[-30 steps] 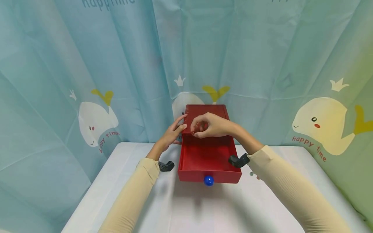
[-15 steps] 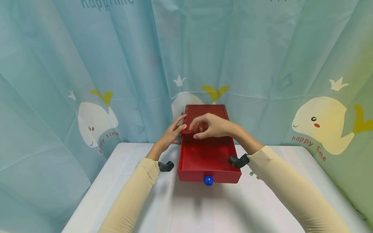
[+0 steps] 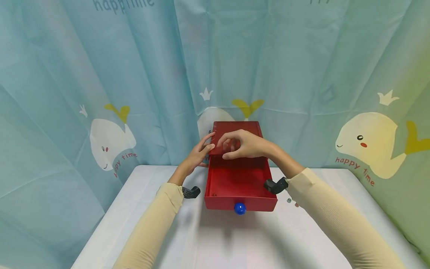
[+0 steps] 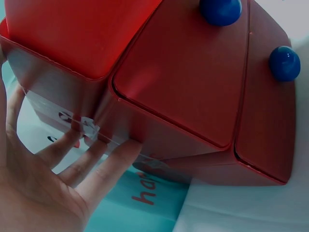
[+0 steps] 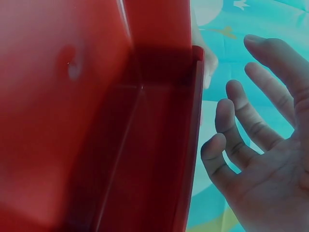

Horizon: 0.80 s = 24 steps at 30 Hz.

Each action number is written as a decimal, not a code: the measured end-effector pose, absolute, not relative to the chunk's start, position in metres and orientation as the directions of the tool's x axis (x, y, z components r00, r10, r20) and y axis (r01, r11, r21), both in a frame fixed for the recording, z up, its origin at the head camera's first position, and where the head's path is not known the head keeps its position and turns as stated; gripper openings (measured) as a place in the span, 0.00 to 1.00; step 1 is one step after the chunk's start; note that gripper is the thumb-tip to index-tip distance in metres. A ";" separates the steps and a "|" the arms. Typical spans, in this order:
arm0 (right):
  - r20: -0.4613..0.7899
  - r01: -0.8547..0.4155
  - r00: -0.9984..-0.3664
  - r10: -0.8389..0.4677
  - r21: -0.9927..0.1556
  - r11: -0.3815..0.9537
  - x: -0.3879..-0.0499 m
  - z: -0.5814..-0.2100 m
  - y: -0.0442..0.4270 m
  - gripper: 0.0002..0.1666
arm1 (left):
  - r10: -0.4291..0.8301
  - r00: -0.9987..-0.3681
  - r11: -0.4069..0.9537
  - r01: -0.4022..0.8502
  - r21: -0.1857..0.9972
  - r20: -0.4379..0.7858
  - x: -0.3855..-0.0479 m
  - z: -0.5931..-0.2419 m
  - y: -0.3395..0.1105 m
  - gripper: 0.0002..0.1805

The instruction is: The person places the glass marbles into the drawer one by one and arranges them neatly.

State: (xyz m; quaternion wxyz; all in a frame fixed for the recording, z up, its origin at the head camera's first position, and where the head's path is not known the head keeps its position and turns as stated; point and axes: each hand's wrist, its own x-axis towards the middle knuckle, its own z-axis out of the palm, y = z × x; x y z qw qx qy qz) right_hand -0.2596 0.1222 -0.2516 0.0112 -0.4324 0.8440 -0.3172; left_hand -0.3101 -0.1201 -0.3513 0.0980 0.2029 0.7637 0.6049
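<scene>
A red drawer cabinet (image 3: 236,127) stands with its top drawer (image 3: 240,181) pulled out, showing a blue knob (image 3: 240,208) at the front. My left hand (image 3: 196,156) rests on the cabinet's left side with fingers spread; the left wrist view shows the fingertips against that side wall. Above the back of the drawer, my right hand (image 3: 246,145) hovers with nothing visible between thumb and loosely bent fingers (image 5: 227,116). Near the drawer's front left corner lies a tiny dark bead-like thing (image 3: 214,194). A small glossy round thing (image 5: 72,65) appears inside the drawer in the right wrist view.
Two small bead-like pieces, one greenish (image 3: 289,200) and one reddish (image 3: 297,204), lie on the white table (image 3: 134,224) beside the right forearm. Two more blue knobs, one upper (image 4: 221,9) and one lower (image 4: 285,64), mark closed drawers below. A whale-print curtain (image 3: 151,74) hangs behind.
My right thumb and fingers have parted, letting go of a small bead-like thing pinched there earlier. A tiny dark thing now shows in the drawer's front left corner. My left hand stays put.
</scene>
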 end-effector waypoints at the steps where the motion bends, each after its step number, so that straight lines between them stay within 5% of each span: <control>1: 0.259 -0.723 -0.629 -0.733 -0.541 0.429 -0.260 -0.251 0.122 0.20 | 0.427 -0.899 0.188 0.192 0.963 0.096 -0.311 -0.351 -0.120 0.33; 24: 0.283 -0.692 -0.694 -0.662 -0.515 0.506 -0.248 -0.236 0.162 0.28 | 0.444 -0.890 0.166 0.193 0.967 0.102 -0.317 -0.352 -0.118 0.33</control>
